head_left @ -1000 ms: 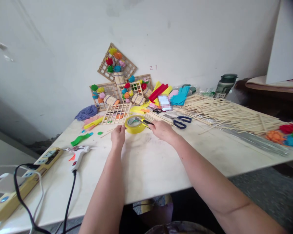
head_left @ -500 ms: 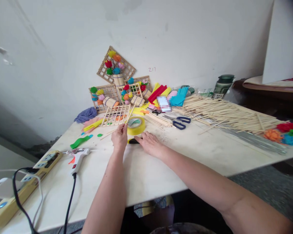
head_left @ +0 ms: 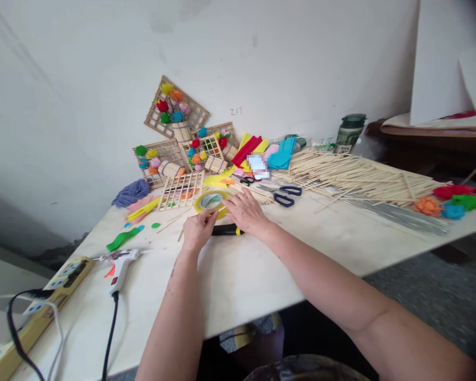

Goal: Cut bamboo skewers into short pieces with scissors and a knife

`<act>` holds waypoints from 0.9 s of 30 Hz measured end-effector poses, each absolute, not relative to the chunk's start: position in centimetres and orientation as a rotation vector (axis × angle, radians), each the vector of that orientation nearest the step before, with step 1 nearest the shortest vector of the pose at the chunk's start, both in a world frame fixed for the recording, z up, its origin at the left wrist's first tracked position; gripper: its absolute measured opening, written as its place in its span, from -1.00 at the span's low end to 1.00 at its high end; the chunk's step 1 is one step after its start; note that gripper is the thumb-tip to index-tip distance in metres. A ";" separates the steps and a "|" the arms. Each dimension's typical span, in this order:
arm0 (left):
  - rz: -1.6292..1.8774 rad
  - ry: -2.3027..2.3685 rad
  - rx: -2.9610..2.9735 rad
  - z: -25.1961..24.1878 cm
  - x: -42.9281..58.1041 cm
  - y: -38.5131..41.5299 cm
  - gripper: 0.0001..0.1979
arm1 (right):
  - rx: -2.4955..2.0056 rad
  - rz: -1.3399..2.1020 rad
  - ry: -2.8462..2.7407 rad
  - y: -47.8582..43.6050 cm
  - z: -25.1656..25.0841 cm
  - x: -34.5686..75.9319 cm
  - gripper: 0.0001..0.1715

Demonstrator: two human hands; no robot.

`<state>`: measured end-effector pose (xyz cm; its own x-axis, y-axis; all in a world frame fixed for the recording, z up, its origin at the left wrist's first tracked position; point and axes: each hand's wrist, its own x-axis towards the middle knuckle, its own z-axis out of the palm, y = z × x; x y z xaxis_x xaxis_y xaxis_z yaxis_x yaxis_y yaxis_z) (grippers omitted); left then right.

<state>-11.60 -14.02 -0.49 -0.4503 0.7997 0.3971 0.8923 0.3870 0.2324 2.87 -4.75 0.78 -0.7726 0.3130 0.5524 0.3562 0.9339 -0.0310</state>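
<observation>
My left hand (head_left: pixel 198 230) is closed in a pinch on a thin wooden stick (head_left: pixel 180 236) that slants across it toward a yellow tape roll (head_left: pixel 211 200). My right hand (head_left: pixel 244 212) lies beside it with the fingers stretched toward the right rim of the roll and nothing clearly in them. A black and yellow utility knife (head_left: pixel 227 230) lies on the white table (head_left: pixel 262 275) between the two hands, just under my right wrist. A bare stick lattice (head_left: pixel 181 189) lies just behind the roll.
A glue gun (head_left: pixel 119 263) and a power strip (head_left: pixel 43 301) lie at the left front. Blue-handled scissors (head_left: pixel 285 194), a big heap of sticks (head_left: pixel 353 177), metal wires (head_left: pixel 400 218) and paper flowers (head_left: pixel 452 203) fill the right. Flower-decorated lattices (head_left: pixel 174 114) lean on the wall.
My right hand laid the utility knife on the table and moved back up to the tape roll. My left hand picked up a stick and lowered it. The view shifted right.
</observation>
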 end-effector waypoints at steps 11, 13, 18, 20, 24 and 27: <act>-0.434 -2.401 -1.434 0.0 -11.5 -14.4 -0.49 | -0.391 0.032 -2.820 -5.3 1.6 3.3 -0.68; -0.425 -2.392 -1.422 0.0 -11.6 -14.5 -0.48 | -0.369 0.045 -2.805 -5.3 1.5 3.3 -0.68; -0.425 -2.372 -1.435 -0.1 -11.8 -14.5 -0.48 | -0.337 0.157 -2.762 -4.7 1.0 3.3 -0.67; -0.449 -2.361 -1.461 0.0 -11.8 -14.5 -0.48 | -0.310 0.208 -2.747 -4.4 0.9 3.3 -0.67; -0.510 -2.344 -1.502 0.1 -11.9 -14.7 -0.48 | -0.264 0.321 -2.723 -4.2 0.8 3.2 -0.68; -0.526 -2.353 -1.505 0.2 -11.9 -14.8 -0.48 | -0.262 0.423 -2.715 -4.1 0.7 3.1 -0.70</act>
<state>-11.86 -14.80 0.19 -0.4074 0.8026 0.4356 0.9117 0.3849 0.1435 3.09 -4.11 0.66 -0.9109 0.2368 0.3379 0.1228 0.9373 -0.3261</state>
